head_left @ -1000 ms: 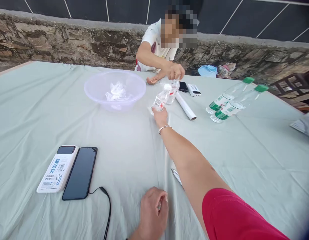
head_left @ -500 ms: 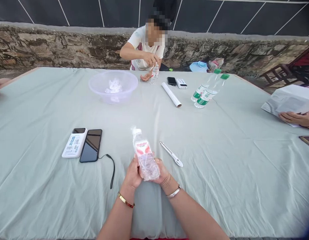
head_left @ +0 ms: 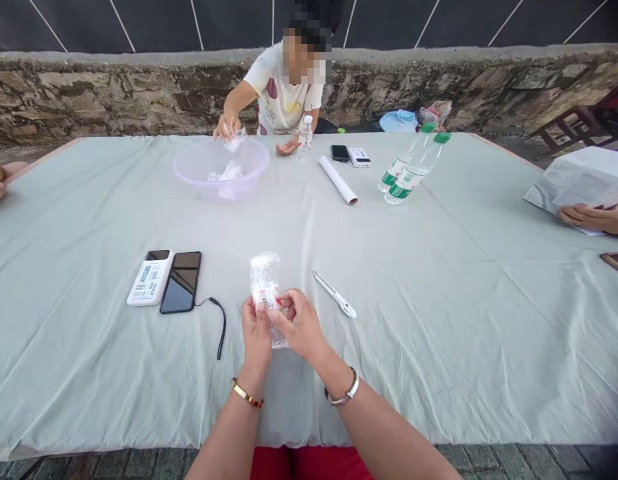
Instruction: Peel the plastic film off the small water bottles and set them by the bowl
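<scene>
A small water bottle (head_left: 265, 287) in crumpled clear plastic film is held between my two hands, above the near middle of the table. My left hand (head_left: 257, 331) wraps its left side, with the thumb on the front. From the right, my right hand (head_left: 301, 325) grips the bottle, thumb and fingers on the film and label. The lower part of the bottle is partly hidden by my hands. A white utility knife (head_left: 334, 294) lies just right of my hands. To the left are a black phone (head_left: 181, 282) with a wrist strap and a white power bank (head_left: 150, 278).
Across the cloth-covered table (head_left: 413, 320), a person (head_left: 289, 100) holds crumpled film over a translucent purple basin (head_left: 222, 170). Nearby are a small bottle (head_left: 305, 140), a white roll (head_left: 338, 180) and two green-capped bottles (head_left: 403, 177). At right, another person's hand holds papers (head_left: 583, 183).
The bottle has turned more upright in my hands, and my right hand has moved up onto its front. Across the table, the person's hand has moved from the small bottle to above the basin with film.
</scene>
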Motion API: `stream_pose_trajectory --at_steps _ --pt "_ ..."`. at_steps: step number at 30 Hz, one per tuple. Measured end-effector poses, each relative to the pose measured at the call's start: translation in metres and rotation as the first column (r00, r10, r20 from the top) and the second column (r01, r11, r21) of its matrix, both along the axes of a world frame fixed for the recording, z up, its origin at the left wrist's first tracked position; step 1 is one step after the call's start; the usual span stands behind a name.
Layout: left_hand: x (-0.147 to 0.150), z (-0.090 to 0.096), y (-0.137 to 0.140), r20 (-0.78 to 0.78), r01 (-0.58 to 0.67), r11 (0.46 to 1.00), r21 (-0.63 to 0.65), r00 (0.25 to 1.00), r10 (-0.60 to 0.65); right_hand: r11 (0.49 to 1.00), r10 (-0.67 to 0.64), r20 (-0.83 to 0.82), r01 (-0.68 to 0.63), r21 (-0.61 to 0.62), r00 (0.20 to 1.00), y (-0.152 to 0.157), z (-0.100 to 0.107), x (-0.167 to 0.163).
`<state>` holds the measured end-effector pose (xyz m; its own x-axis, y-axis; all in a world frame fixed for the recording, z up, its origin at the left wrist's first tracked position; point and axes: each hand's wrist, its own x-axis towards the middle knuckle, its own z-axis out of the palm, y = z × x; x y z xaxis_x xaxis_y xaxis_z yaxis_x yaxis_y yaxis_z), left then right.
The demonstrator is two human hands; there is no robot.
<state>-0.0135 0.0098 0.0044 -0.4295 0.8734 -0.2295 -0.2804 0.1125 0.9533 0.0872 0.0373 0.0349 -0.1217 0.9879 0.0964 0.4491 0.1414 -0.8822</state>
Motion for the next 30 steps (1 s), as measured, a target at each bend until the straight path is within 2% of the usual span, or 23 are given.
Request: stream_pose_trajectory --at_steps 3,6,9,15,17,19,22,26,28,30 --pt "0.006 0.002 -0.006 -0.228 -0.03 0.999 -0.041 0.973 0.02 0.997 -0.008 0.09 0.002 0.073 0.996 0.0 -0.004 -0.006" --pt "0.01 0.006 -0.007 -0.29 -0.024 0.997 -0.071 0.957 0.003 0.993 -0.021 0.033 0.017 0.118 0.999 -0.001 -0.009 -0.003" --pt "0.011 0.009 -0.006 -0.261 -0.009 0.996 -0.093 0.965 -0.015 0.995 -0.084 -0.11 0.089 0.041 0.99 -0.005 -0.008 -0.001" --pt "0.009 0.017 -0.007 -0.14 0.008 0.995 -0.104 0.99 -0.023 0.997 -0.062 -0.257 0.047 -0.062 0.964 -0.011 0.004 -0.005" --pt "0.009 0.019 -0.007 -0.104 0.031 0.993 -0.115 0.994 -0.043 0.993 -0.091 -0.286 0.066 -0.096 0.954 -0.012 0.006 -0.005" --pt "0.01 0.021 -0.007 -0.046 0.082 0.99 -0.113 0.995 -0.087 0.995 -0.082 -0.262 0.063 -0.08 0.961 -0.014 0.006 -0.005" --pt "0.013 0.022 -0.007 0.09 0.156 0.984 -0.081 0.985 -0.149 1.0 0.009 -0.202 -0.007 0.012 0.979 -0.015 0.006 -0.005" --pt "0.013 0.017 -0.009 0.199 0.156 0.985 -0.075 0.97 -0.138 0.992 0.105 -0.17 -0.09 0.091 0.98 -0.016 0.009 -0.001" --pt "0.011 0.009 -0.01 0.215 0.146 0.985 -0.092 0.969 -0.124 0.972 0.213 -0.154 -0.194 0.132 0.965 -0.015 0.012 0.002" --pt "0.009 0.0 -0.01 0.25 0.149 0.987 -0.061 0.96 -0.129 0.93 0.354 -0.164 -0.328 0.167 0.921 -0.014 0.015 0.006"
